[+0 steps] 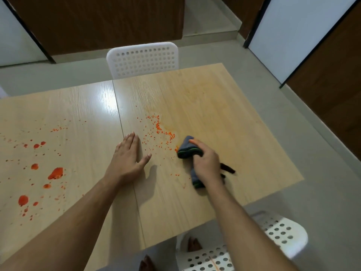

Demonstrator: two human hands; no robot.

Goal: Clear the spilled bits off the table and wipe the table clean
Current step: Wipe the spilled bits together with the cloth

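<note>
We see right hand [206, 163] gripping cloth [187, 149]; orange bits [159, 129] just leftward (toward flat, empty left hand [128, 158]), mid-table [214, 106].

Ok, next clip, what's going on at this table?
A person is cleaning orange mess off a wooden table. The right hand grips a grey cloth next to a scatter of small orange bits. The left hand rests flat on the table beside them. Larger orange blobs on the left side are not yet wiped.
</note>
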